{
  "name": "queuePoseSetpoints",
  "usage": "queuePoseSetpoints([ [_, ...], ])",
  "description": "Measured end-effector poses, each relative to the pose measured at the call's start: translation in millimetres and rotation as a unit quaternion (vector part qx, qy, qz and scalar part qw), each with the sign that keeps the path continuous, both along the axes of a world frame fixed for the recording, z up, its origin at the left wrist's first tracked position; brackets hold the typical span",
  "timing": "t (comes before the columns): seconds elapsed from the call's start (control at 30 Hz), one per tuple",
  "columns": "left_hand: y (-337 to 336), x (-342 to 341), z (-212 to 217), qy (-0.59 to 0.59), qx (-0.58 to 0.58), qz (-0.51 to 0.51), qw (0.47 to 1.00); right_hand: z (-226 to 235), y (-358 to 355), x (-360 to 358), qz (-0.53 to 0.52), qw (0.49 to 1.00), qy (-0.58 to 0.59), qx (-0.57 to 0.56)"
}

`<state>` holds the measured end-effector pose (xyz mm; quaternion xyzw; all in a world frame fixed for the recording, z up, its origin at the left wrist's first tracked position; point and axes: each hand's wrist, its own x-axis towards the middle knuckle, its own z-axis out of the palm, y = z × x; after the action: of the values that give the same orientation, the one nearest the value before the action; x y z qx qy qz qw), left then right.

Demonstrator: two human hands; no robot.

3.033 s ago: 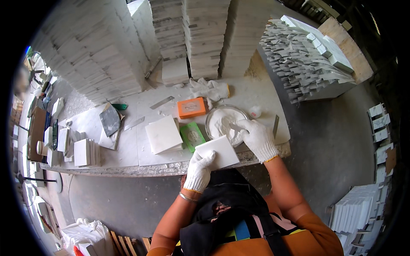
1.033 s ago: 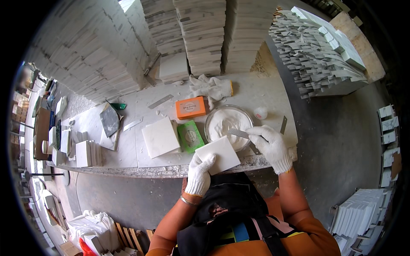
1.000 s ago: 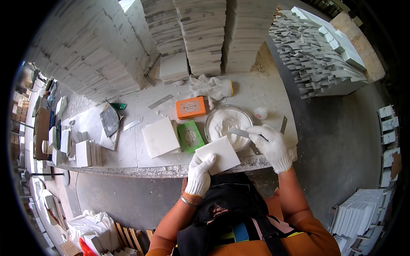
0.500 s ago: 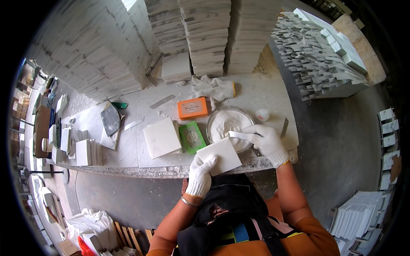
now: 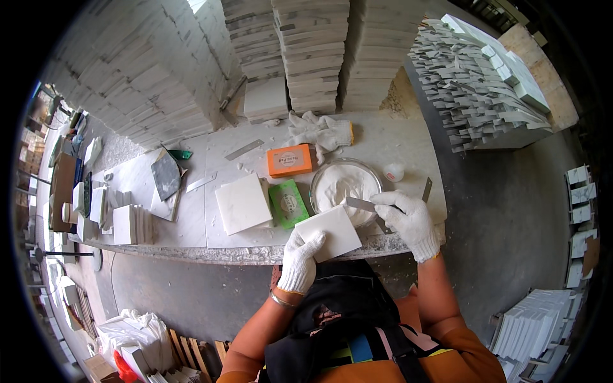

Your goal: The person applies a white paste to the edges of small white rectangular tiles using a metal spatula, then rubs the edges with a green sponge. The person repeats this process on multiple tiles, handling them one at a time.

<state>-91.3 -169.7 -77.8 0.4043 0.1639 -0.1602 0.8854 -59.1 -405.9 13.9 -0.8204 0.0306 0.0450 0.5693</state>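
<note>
My left hand [image 5: 299, 262], in a white knitted glove, grips a square white tile [image 5: 332, 233] by its left side, with the thumb on its face. In my gloved right hand [image 5: 412, 223] is a thin flat metal scraper blade [image 5: 361, 204], pinched between the fingers and pointing left. The blade is above the near right rim of a clear round bowl [image 5: 312, 191] of white paste [image 5: 348, 182], apart from the tile. The tile is tilted just in front of the bowl, over the table's front edge.
Left of the bowl lie a green box [image 5: 288, 203], an orange box [image 5: 289, 161] and stacked white tiles [image 5: 244, 205]. A small white jar [image 5: 393, 172] stands right of it. Spare gloves [image 5: 319, 133] lie behind. Tall slab stacks [image 5: 313, 57] rise at the table's back.
My right hand has moved slightly right and toward me, carrying the scraper blade, whose grey face now shows. The left hand and tile have barely moved.
</note>
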Motion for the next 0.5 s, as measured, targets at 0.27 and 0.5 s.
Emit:
queuePoseSetpoints([
  [0.27,0.1,0.1,-2.9,0.001,0.004,0.002,1.0,-12.8,-2.7,2.6,0.028,0.977,-0.175,-0.118],
  [0.5,-0.3,0.3,1.0,0.001,-0.002,0.002,1.0,-4.3,-1.8,-2.5,0.0,0.997,-0.064,-0.036],
])
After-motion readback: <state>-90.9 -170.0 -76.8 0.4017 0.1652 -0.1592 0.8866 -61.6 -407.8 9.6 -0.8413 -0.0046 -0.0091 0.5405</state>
